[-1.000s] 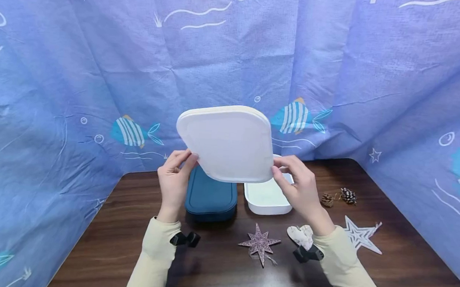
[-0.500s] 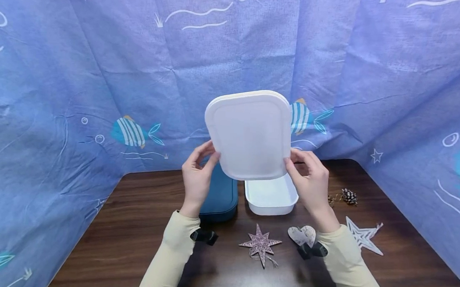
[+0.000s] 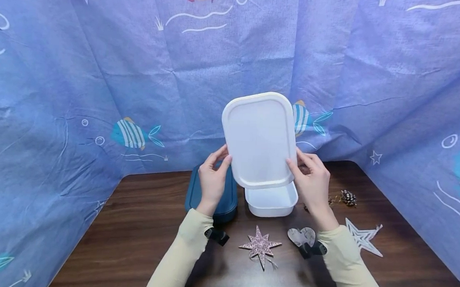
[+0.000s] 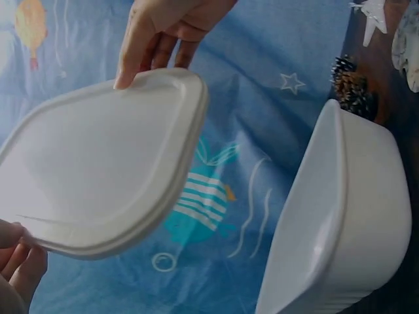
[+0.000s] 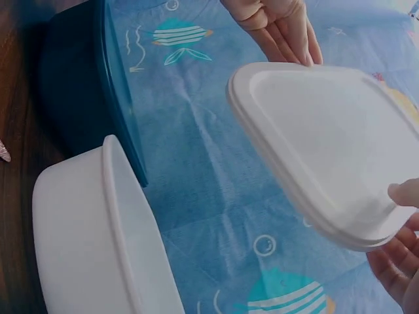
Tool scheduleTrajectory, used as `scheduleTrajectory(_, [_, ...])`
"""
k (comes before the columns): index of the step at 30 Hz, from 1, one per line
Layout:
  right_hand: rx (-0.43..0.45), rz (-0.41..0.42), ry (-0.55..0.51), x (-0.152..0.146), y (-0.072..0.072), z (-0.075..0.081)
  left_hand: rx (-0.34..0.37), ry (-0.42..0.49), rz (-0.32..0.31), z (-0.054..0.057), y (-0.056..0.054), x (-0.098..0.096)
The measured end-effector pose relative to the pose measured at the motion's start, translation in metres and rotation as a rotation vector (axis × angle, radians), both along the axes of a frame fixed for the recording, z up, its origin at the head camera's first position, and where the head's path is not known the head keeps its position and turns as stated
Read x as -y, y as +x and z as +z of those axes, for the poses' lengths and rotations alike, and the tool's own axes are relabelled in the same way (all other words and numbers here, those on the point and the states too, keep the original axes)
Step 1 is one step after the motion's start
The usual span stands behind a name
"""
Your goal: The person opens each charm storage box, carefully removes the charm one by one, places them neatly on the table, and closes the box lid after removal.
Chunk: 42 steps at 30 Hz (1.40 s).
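Observation:
A white rectangular lid (image 3: 261, 139) with rounded corners is held up, tilted, above the table. My left hand (image 3: 213, 177) pinches its left edge between thumb and fingers, and my right hand (image 3: 311, 179) pinches its right edge. Below and behind the lid stands an uncovered white box (image 3: 270, 203), its back part hidden by the lid. In the left wrist view the lid (image 4: 98, 157) spans between both hands, with the white box (image 4: 373, 196) to the right. The right wrist view shows the lid's stepped rim and my right thumb on its face.
A dark blue lidded box (image 3: 226, 204) stands left of the white one. Nearer me lie a glittery pink star (image 3: 260, 245) and a heart ornament (image 3: 302, 236). A white star (image 3: 362, 237) and a pine cone (image 3: 348, 197) are at the right. A patterned blue curtain (image 3: 100, 65) surrounds the table.
Both hands have carried the lid to the right, from over the blue box to over the white box. The lid has turned more upright, with its face toward me.

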State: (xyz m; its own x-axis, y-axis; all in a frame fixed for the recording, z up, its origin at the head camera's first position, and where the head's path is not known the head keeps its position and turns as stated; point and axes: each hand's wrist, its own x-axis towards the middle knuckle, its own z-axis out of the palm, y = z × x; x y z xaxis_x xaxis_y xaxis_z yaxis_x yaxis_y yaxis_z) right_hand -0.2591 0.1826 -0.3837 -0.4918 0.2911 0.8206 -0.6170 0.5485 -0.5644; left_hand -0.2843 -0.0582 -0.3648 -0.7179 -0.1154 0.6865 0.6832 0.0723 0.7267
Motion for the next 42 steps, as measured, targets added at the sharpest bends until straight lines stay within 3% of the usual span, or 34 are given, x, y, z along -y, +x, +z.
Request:
scheduleTrajectory(4, [0.043, -0.040, -0.002, -0.001, -0.003, -0.006, 0.033, -0.011, -0.034, -0.019, -0.016, -0.002])
scheduleTrajectory(8, [0.092, -0.081, 0.004, -0.002, -0.007, -0.012, 0.070, -0.045, -0.105, -0.031, -0.019, -0.005])
scheduleTrajectory(12, [0.139, -0.100, 0.011, -0.004, -0.011, -0.019, 0.140, -0.147, -0.141, -0.040, -0.019, -0.009])
scheduleTrajectory(15, [0.209, -0.095, 0.024, -0.004, -0.014, -0.025, 0.192, -0.277, -0.122, -0.044, -0.020, -0.012])
scheduleTrajectory(20, [0.413, -0.042, 0.052, -0.003, -0.017, -0.033, 0.250, -0.480, -0.088, -0.050, -0.022, -0.013])
scheduleTrajectory(26, [0.607, 0.004, 0.079, -0.006, -0.020, -0.043, 0.320, -0.612, -0.142, -0.060, -0.027, -0.014])
scheduleTrajectory(32, [0.681, 0.010, 0.137, -0.007, -0.021, -0.049, 0.375, -0.719, -0.151, -0.069, -0.031, -0.015])
scheduleTrajectory(42, [0.772, -0.020, 0.238, -0.011, -0.029, -0.064, 0.422, -0.798, -0.136, -0.081, -0.036, -0.019])
